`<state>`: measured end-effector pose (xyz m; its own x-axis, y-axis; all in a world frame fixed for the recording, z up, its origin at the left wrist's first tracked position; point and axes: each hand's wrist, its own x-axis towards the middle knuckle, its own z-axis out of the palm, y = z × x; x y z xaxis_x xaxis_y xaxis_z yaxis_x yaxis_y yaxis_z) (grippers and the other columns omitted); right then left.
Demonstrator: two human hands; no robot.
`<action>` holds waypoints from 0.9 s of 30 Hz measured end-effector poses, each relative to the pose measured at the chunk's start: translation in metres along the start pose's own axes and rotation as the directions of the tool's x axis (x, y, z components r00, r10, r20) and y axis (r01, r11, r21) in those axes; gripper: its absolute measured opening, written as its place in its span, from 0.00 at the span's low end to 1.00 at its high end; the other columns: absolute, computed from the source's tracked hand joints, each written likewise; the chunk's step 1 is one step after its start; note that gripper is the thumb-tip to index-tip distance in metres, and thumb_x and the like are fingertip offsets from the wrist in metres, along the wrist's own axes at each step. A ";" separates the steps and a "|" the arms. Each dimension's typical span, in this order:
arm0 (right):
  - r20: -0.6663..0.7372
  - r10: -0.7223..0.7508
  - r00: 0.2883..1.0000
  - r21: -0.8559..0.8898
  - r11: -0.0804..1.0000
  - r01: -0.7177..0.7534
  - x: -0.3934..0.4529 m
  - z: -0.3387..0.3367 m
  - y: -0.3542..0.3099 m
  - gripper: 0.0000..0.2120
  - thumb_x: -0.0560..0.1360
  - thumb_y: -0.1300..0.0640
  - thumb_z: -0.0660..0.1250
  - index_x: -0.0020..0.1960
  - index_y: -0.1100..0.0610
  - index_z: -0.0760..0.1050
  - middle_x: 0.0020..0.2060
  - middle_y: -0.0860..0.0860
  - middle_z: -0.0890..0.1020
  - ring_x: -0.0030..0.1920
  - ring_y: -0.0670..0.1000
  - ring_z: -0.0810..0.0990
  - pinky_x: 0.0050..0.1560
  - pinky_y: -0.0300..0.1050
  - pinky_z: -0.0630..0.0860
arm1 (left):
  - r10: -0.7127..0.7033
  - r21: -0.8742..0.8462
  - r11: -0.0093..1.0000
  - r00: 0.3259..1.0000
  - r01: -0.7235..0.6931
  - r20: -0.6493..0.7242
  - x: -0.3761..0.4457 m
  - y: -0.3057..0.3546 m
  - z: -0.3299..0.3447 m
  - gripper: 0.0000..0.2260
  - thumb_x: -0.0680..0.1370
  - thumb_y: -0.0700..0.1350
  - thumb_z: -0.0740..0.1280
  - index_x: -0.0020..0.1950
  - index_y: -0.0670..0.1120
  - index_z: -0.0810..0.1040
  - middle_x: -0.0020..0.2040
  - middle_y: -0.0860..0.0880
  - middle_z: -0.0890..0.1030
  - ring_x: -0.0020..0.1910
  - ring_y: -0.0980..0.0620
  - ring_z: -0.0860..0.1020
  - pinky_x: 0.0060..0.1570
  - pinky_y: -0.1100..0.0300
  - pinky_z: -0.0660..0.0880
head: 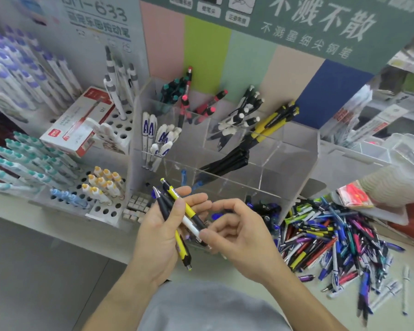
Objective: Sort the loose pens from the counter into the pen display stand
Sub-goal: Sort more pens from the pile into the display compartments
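Observation:
My left hand (161, 226) grips a small bunch of pens (181, 206), yellow-and-black ones and a dark one, tips pointing up and away. My right hand (237, 231) pinches the lower end of a white-and-black pen (193, 227) in that bunch. Both hands are in front of the clear acrylic pen display stand (268, 154), whose compartments hold white, red, black and yellow pens. A large pile of loose pens (332, 237) lies on the counter to the right of my right hand.
A white peg-hole rack (120, 130) with teal, purple and orange-capped pens stands at the left, with a red-and-white pen box (79, 125) on it. Clear trays (378, 151) and a packet (354, 195) sit at the right. Grey floor lies below the counter edge.

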<state>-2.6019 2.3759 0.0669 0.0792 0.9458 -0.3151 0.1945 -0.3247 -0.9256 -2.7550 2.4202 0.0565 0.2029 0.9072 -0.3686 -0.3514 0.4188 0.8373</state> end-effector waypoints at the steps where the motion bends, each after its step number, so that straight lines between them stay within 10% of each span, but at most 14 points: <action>1: -0.002 0.013 1.000 -0.015 1.000 -0.013 -0.001 -0.003 0.001 0.18 0.72 0.60 0.79 0.57 0.51 0.76 0.38 0.52 0.87 0.36 0.50 0.84 0.44 0.49 0.81 | 0.022 0.095 0.995 1.000 -0.023 0.018 0.001 -0.001 0.001 0.16 0.80 0.48 0.60 0.64 0.43 0.75 0.55 0.44 0.85 0.56 0.43 0.84 0.57 0.33 0.73; 5: 0.043 0.045 0.998 -0.158 0.987 -0.037 -0.006 -0.013 0.000 0.09 0.75 0.56 0.76 0.53 0.47 0.82 0.38 0.49 0.86 0.38 0.49 0.82 0.44 0.47 0.80 | 0.027 0.227 0.974 1.000 -0.026 0.001 0.005 -0.003 0.004 0.17 0.78 0.53 0.59 0.57 0.44 0.79 0.46 0.46 0.86 0.43 0.47 0.85 0.47 0.46 0.79; 12: -0.016 0.097 0.995 -0.039 0.994 -0.098 -0.015 -0.019 -0.002 0.07 0.78 0.57 0.70 0.46 0.47 0.83 0.38 0.55 0.84 0.35 0.46 0.78 0.37 0.42 0.77 | -0.211 -0.249 0.947 0.978 0.202 -0.008 0.005 -0.004 0.014 0.17 0.84 0.49 0.55 0.59 0.41 0.80 0.38 0.44 0.78 0.31 0.50 0.73 0.33 0.57 0.71; 18: 0.027 0.102 0.994 0.039 0.994 -0.103 -0.027 -0.004 0.009 0.05 0.77 0.59 0.70 0.47 0.49 0.79 0.37 0.47 0.83 0.39 0.48 0.81 0.45 0.53 0.81 | -0.165 -0.366 0.920 0.986 0.144 -0.028 0.001 -0.005 0.030 0.15 0.79 0.54 0.60 0.51 0.46 0.82 0.40 0.49 0.76 0.41 0.51 0.72 0.52 0.53 0.68; 27: -0.045 0.086 0.995 0.432 0.900 -0.059 -0.026 -0.031 -0.009 0.07 0.74 0.66 0.71 0.50 0.66 0.77 0.32 0.62 0.82 0.27 0.54 0.79 0.29 0.41 0.76 | 0.033 0.031 0.999 0.999 -0.032 -0.038 0.001 -0.003 0.031 0.11 0.78 0.55 0.68 0.43 0.48 0.77 0.32 0.49 0.72 0.27 0.53 0.69 0.28 0.60 0.67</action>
<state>-2.5758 2.3540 0.0896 0.1397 0.9127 -0.3841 -0.2517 -0.3424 -0.9052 -2.7259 2.4188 0.0662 0.1558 0.9214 -0.3559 -0.3287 0.3882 0.8610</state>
